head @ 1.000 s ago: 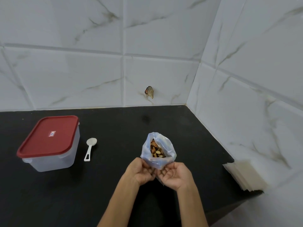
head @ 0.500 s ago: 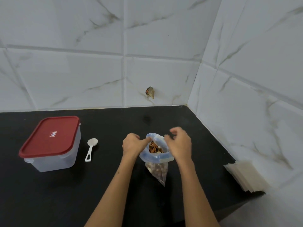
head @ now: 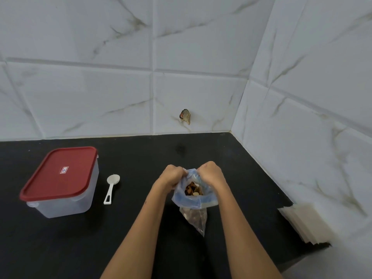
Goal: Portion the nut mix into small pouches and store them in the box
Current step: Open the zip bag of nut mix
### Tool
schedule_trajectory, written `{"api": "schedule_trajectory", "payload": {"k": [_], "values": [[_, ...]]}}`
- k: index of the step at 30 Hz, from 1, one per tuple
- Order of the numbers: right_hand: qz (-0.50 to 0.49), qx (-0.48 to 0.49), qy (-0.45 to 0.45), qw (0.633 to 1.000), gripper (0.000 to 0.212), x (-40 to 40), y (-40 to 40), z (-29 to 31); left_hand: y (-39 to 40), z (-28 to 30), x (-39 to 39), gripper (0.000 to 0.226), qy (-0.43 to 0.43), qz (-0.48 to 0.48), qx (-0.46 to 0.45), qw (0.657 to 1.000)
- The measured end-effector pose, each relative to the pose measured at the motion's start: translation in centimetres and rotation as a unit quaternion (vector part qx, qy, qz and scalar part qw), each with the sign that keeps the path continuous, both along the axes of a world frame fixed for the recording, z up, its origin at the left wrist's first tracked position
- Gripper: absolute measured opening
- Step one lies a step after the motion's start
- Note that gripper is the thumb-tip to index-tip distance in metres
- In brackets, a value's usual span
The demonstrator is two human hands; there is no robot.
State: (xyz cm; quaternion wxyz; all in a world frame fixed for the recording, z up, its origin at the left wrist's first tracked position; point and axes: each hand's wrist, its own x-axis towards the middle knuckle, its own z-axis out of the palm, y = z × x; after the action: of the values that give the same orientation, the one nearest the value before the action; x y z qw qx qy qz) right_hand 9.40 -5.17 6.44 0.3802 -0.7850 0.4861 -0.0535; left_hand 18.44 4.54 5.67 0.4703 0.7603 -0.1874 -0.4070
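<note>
- Looking down from the head view, a black counter (head: 141, 228) runs into a corner of white marble-patterned wall tiles (head: 100, 97).
- Both bare hands meet near the middle of the counter at the far rim of a clear plastic bag of nut mix (head: 194, 202).
- The left hand (head: 172, 175) has its fingers curled round the far left part of the bag's rolled-down rim, gripping it.
- The right hand (head: 211, 174) grips the far right part of the same rim, fingers likewise curled; the two fists sit close together, with only a narrow fold of plastic between them.
- The bag's mouth gapes open on the near side of the hands, between the forearms, and brown and pale nuts (head: 192, 190) show inside it.
- Below the rolled rim, the bag's lower body tapers to a point toward the near edge.
- Well to the left stands a clear box (head: 66, 200) with a red lid (head: 60, 172) closed on it.
- A white plastic scoop (head: 111, 187) lies just right of the box, bowl at the far end, apart from both hands.
- At the right edge of the counter, against the wall, lies a stack of flat pale pouches (head: 306, 224), well apart from the hands.
</note>
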Motion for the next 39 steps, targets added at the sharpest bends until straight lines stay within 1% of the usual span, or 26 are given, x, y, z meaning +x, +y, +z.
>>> {"api": "schedule_trajectory", "payload": {"k": [2,3,5,7,9,10,12,14,15,16,17,18,19,20,21,22,24,26,28,30,33,35,37,39], "values": [[-0.031,0.108,-0.026,0.993,0.015,-0.2,0.1,0.5,-0.1,0.2,-0.3,0.019,0.034,0.003,0.005,0.999],[-0.04,0.146,-0.035,0.988,0.016,-0.4,0.3,0.7,-0.2,0.2,-0.5,0.02,0.048,0.008,0.002,0.999],[-0.051,0.189,-0.037,0.98,0.019,-0.5,0.5,0.9,-0.5,-0.1,-1.1,0.027,0.064,0.027,-0.008,0.998],[-0.06,0.204,-0.025,0.977,0.019,-0.3,0.4,0.6,-0.6,-0.4,-1.3,0.032,0.072,0.045,-0.012,0.996],[-0.058,0.195,-0.005,0.979,0.021,-0.3,0.3,0.2,-0.5,-0.6,-1.5,0.029,0.084,0.043,-0.009,0.996],[-0.058,0.189,-0.004,0.98,0.025,-0.4,0.2,-0.2,-0.5,-0.8,-1.5,0.026,0.088,0.044,-0.009,0.995],[-0.078,0.188,-0.037,0.978,0.029,-0.5,-0.1,-1.0,-0.3,-1.4,-1.3,0.019,0.09,0.046,-0.006,0.995],[-0.083,0.168,-0.082,0.979,0.021,-0.7,-0.3,-1.5,-0.1,-2.0,-1.1,0.016,0.084,0.056,-0.03,0.994],[-0.075,0.154,-0.09,0.981,0.021,-0.9,-0.2,-1.5,0.0,-2.1,-1.1,0.016,0.073,0.064,-0.045,0.994],[-0.061,0.138,-0.087,0.985,0.031,-1.2,0.0,-1.4,0.1,-2.0,-1.0,0.014,0.052,0.07,-0.057,0.995],[-0.049,0.107,-0.066,0.991,0.046,-1.5,0.3,-1.2,0.4,-1.9,-1.0,0.015,0.021,0.071,-0.057,0.996],[-0.051,0.058,-0.031,0.997,0.059,-1.9,0.7,-0.8,0.7,-1.9,-0.8,0.027,-0.022,0.067,-0.04,0.997],[-0.068,-0.001,0.008,0.998,0.067,-2.4,1.4,-0.4,1.2,-1.7,-0.7,0.042,-0.073,0.062,-0.002,0.995],[-0.092,-0.046,0.045,0.994,0.069,-3.1,2.0,0.0,1.8,-1.4,-0.7,0.054,-0.125,0.065,0.045,0.989],[-0.11,-0.07,0.077,0.988,0.066,-3.8,2.7,0.5,2.3,-1.2,-0.5,0.062,-0.16,0.066,0.089,0.981],[-0.116,-0.069,0.099,0.986,0.061,-4.4,3.2,0.7,3.0,-0.9,-0.5,0.065,-0.173,0.058,0.122,0.976],[-0.11,-0.022,0.11,0.988,0.055,-5.3,4.1,0.9,4.2,-0.5,-1.2,0.063,-0.136,0.028,0.154,0.978],[-0.107,0.04,0.09,0.989,0.049,-5.6,4.7,0.8,4.8,-0.7,-2.1,0.059,-0.078,0.029,0.151,0.985],[-0.127,0.11,0.042,0.985,0.036,-5.7,5.1,0.7,5.1,-1.4,-2.8,0.055,-0.014,0.057,0.122,0.991],[-0.159,0.185,-0.04,0.969,0.031,-6.1,5.5,0.3,5.4,-1.8,-3.3,0.048,0.049,0.092,0.077,0.992],[-0.21,0.278,-0.199,0.916,0.015,-7.4,6.6,-0.4,6.2,-2.5,-3.9,0.032,0.155,0.149,-0.012,0.976],[-0.255,0.32,-0.276,0.87,0.013,-8.0,7.5,-1.0,6.5,-2.9,-4.4,0.024,0.233,0.189,-0.052,0.952],[-0.297,0.367,-0.33,0.818,0.018,-8.1,7.8,-2.0,6.6,-3.1,-4.9,0.022,0.327,0.225,-0.093,0.913],[-0.328,0.417,-0.35,0.772,0.027,-8.1,7.7,-2.8,6.4,-3.1,-5.4,0.02,0.418,0.237,-0.141,0.866]]}}
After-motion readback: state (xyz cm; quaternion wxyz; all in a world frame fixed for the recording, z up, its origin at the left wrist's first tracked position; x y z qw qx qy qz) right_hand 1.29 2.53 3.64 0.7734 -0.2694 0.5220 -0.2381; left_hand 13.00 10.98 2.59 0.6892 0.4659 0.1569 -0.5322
